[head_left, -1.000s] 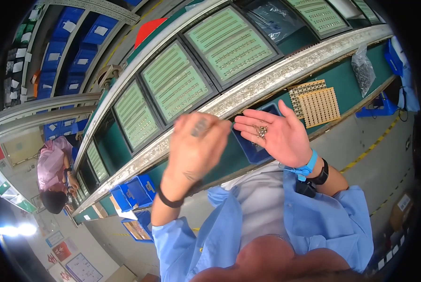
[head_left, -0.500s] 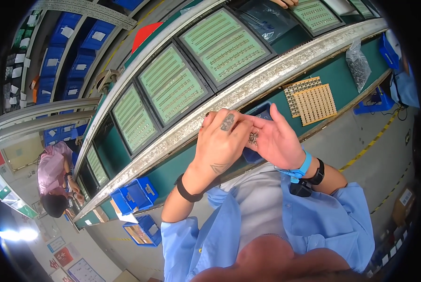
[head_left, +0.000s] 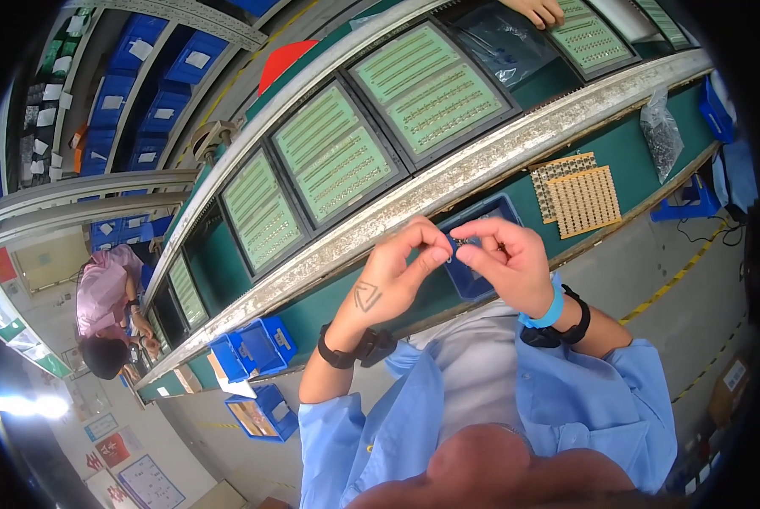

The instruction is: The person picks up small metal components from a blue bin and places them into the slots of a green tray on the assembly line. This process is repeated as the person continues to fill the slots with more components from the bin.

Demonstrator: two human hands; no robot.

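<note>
Blue shirt sleeves [head_left: 605,399], black wristbands, blue wristband [head_left: 546,311].

The small dark part [head_left: 467,243] pinched between left hand [head_left: 388,284] and right hand [head_left: 507,263] at centre frame is too tiny to identify; fingers cover most of it.

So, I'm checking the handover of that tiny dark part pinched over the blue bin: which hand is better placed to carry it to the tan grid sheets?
Probably the right hand: it shares the pinch on the tiny dark part with the left hand, and the tan grid sheets lie on its side of the blue bin.
</note>
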